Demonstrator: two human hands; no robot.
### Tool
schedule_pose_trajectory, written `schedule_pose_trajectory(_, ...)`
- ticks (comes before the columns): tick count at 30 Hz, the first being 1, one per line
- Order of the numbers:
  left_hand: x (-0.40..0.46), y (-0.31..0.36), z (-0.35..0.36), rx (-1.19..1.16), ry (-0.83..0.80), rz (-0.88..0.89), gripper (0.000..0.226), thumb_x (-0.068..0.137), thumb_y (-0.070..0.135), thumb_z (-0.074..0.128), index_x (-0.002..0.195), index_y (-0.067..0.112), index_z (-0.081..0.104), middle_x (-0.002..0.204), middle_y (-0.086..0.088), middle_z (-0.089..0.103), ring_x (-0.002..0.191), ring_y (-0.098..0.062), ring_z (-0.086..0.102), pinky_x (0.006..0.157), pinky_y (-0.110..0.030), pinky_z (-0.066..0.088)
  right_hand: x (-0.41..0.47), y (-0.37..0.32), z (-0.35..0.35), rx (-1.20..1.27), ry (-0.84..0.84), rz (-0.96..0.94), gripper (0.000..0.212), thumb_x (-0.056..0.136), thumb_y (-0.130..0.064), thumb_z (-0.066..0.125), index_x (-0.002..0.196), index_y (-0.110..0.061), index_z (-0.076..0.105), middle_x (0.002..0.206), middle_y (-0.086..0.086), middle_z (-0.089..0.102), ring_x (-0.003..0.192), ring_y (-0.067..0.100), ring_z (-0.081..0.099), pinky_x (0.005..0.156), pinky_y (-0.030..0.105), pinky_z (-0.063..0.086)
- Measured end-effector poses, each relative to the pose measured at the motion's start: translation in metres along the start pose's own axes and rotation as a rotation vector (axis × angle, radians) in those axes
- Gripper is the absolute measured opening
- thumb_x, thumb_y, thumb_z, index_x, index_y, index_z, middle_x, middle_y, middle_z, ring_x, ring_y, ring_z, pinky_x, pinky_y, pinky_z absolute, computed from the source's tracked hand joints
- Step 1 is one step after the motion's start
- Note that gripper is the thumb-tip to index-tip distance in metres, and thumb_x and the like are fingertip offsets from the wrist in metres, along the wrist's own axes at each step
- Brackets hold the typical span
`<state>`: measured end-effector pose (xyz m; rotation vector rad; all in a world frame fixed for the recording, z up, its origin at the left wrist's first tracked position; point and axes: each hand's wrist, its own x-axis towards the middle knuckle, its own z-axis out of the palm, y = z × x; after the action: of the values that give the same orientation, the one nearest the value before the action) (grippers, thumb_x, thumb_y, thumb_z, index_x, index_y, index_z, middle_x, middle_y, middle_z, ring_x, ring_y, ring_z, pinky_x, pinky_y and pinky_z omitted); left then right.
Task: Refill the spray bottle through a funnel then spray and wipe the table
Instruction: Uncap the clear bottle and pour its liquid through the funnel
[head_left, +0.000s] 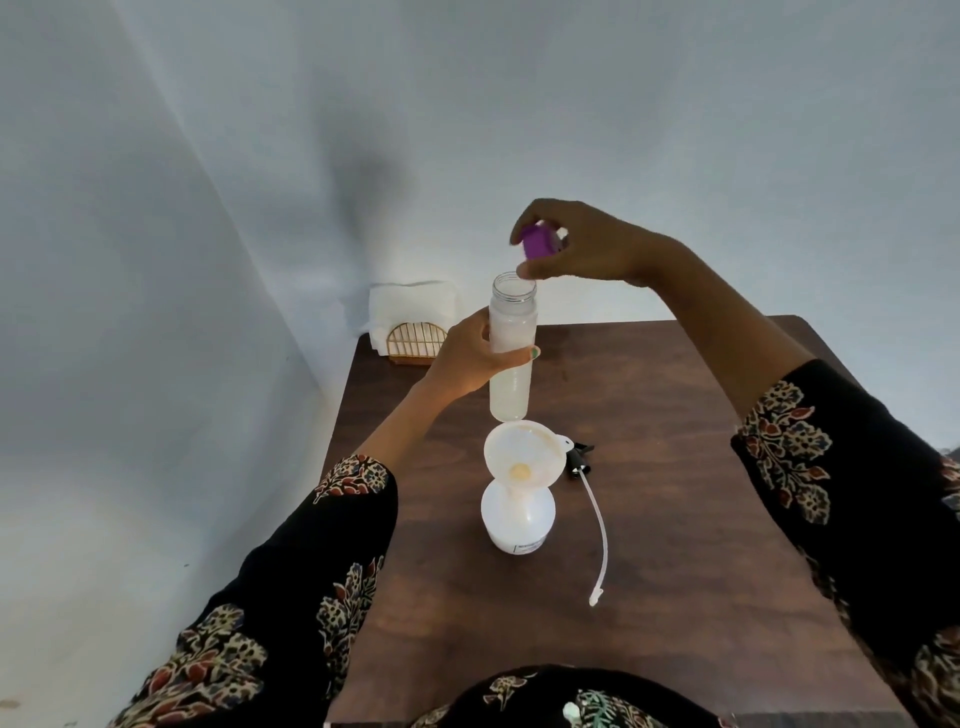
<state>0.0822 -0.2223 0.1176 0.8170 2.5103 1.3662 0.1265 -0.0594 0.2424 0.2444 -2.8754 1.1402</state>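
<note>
A white spray bottle (519, 525) stands on the brown table (649, 519) with a white funnel (524, 457) seated in its neck. Above the funnel, my left hand (467, 358) grips a clear refill bottle (511, 358) upright; it holds pale liquid and its mouth is uncovered. My right hand (587, 249) holds the purple cap (540, 241) just above that bottle's mouth. The black spray head (579, 460) with its long white dip tube (600, 535) lies on the table to the right of the spray bottle.
A gold wire holder with white napkins (415, 325) stands at the table's far left corner against the pale wall. The table's left edge runs beside a light floor. Black patterned sleeves cover both forearms.
</note>
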Motion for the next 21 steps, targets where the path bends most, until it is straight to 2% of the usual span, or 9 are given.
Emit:
schedule_pose_trajectory(3,0.003,-0.004,-0.002,-0.024,-0.006,-0.012,0.054,0.075,0.033,0.077,0.121,0.014,0.054,0.120,-0.006,0.063,0.098,-0.016,0.059,0.079,-0.025,0.046,-0.012,0.040,0.010,0.133,0.189,0.106,0.037,0.077,-0.024,0.076,0.108,-0.011,0.059,0.104,-0.001,0.057,0.084,0.011,0.052,0.073,0.023,0.048)
schedule_pose_trajectory(6,0.003,-0.003,-0.004,-0.036,0.003,-0.010,0.052,0.073,0.034,0.079,0.117,0.016,0.057,0.114,-0.002,0.065,0.094,-0.012,0.059,0.076,-0.021,0.046,-0.032,0.087,0.036,0.096,0.256,0.278,0.041,0.072,-0.025,0.081,0.104,-0.010,0.060,0.099,0.001,0.059,0.085,0.014,0.054,0.077,0.027,0.046)
schedule_pose_trajectory(9,0.006,0.000,-0.006,-0.031,-0.010,0.009,0.053,0.073,0.036,0.079,0.117,0.015,0.057,0.106,0.005,0.063,0.092,-0.009,0.059,0.070,-0.012,0.045,-0.063,0.125,0.072,0.099,0.325,0.454,0.042,0.067,-0.024,0.084,0.097,-0.008,0.058,0.092,0.001,0.058,0.082,0.014,0.053,0.073,0.024,0.043)
schedule_pose_trajectory(12,0.003,0.004,-0.004,-0.020,-0.021,0.046,0.052,0.073,0.037,0.078,0.115,0.015,0.057,0.104,0.006,0.063,0.091,-0.008,0.060,0.069,-0.011,0.046,-0.104,0.152,0.112,0.073,0.308,0.583,0.038,0.064,-0.026,0.085,0.079,-0.013,0.053,0.078,-0.001,0.058,0.071,0.011,0.051,0.059,0.020,0.040)
schedule_pose_trajectory(15,-0.005,-0.004,0.001,-0.034,-0.027,0.016,0.050,0.073,0.036,0.078,0.113,0.015,0.057,0.101,0.007,0.062,0.086,-0.003,0.058,0.067,-0.012,0.047,-0.136,0.168,0.149,-0.016,0.257,0.718,0.037,0.067,-0.028,0.082,0.061,-0.019,0.046,0.076,0.003,0.060,0.075,0.019,0.054,0.061,0.027,0.038)
schedule_pose_trajectory(18,-0.008,-0.008,0.001,-0.029,-0.023,0.014,0.050,0.073,0.036,0.078,0.114,0.015,0.058,0.102,0.007,0.062,0.087,-0.004,0.058,0.069,-0.015,0.049,-0.157,0.174,0.170,-0.119,0.190,0.832,0.033,0.070,-0.037,0.078,0.065,-0.018,0.051,0.083,0.006,0.063,0.079,0.023,0.056,0.065,0.029,0.041)
schedule_pose_trajectory(21,-0.008,-0.011,0.000,-0.052,-0.033,-0.002,0.053,0.072,0.038,0.079,0.115,0.016,0.058,0.105,0.007,0.063,0.094,-0.008,0.061,0.075,-0.029,0.056,-0.168,0.176,0.177,-0.223,0.154,0.842,0.032,0.073,-0.041,0.074,0.078,-0.013,0.061,0.088,0.008,0.066,0.084,0.027,0.059,0.066,0.030,0.043)
